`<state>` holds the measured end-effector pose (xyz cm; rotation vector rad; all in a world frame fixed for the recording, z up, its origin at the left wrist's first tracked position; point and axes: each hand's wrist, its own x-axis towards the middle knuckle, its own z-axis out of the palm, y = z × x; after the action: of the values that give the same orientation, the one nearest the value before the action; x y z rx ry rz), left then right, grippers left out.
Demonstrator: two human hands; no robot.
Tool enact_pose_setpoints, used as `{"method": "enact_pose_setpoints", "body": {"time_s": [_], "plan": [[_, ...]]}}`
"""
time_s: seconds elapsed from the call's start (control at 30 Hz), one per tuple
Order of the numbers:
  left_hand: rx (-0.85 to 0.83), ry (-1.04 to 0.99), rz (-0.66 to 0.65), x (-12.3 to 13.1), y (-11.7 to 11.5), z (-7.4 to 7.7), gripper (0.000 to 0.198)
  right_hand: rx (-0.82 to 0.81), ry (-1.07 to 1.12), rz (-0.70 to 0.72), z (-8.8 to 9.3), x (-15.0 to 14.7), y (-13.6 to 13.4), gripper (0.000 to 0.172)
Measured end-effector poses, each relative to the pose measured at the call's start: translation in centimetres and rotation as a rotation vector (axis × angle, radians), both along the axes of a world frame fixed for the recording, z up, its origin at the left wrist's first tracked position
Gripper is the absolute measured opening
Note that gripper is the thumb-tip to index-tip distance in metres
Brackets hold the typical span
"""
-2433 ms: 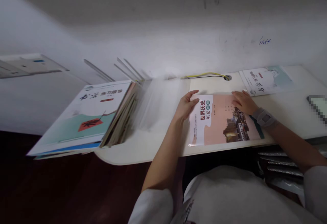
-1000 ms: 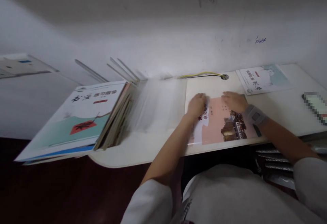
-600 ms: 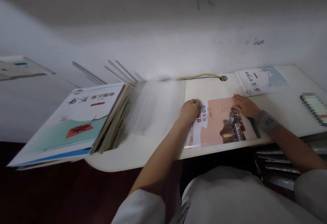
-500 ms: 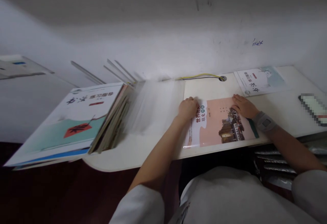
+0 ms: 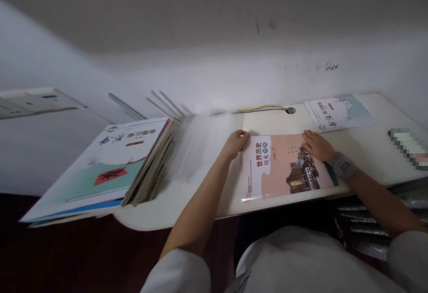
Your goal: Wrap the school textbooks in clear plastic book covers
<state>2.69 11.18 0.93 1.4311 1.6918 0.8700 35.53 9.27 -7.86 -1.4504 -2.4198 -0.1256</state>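
A pink and white book [image 5: 284,168] with a building on its cover lies flat on the white desk [image 5: 200,186] in front of me. My left hand [image 5: 236,142] pinches the book's top left corner, fingers curled over the edge. My right hand [image 5: 316,145], with a grey watch on the wrist, rests flat on the book's top right corner with fingers extended.
A slanted stack of books [image 5: 113,163] with a white and teal cover on top overhangs the desk's left end. Another white and teal booklet [image 5: 339,111] lies at the back right. A yellow cable [image 5: 264,107] runs along the wall to a desk grommet. A blurred flat object [image 5: 409,142] sits far right.
My left hand slid from on top of the cover to the book's left edge and now grips the corner. My right hand stays on the upper right corner. The view shifted slightly.
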Motion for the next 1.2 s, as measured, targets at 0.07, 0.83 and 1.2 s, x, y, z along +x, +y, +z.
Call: {"method": "enact_pose_setpoints", "body": {"time_s": [0.07, 0.83, 1.2], "plan": [[-0.064, -0.033, -0.028, -0.7, -1.7, -0.1, 0.036, 0.001, 0.003, 0.0, 0.0, 0.0, 0.0, 0.048], [-0.147, -0.795, 0.007, 0.6, -12.1, -1.4, 0.045, -0.003, 0.388, -0.321, 3.4, 7.8, -5.5, 0.045], [-0.204, -0.948, -0.168, 22.2, 2.5, -2.4, 0.037, 0.157, 0.251, -0.522, -0.5, 7.8, -12.6, 0.031]]}}
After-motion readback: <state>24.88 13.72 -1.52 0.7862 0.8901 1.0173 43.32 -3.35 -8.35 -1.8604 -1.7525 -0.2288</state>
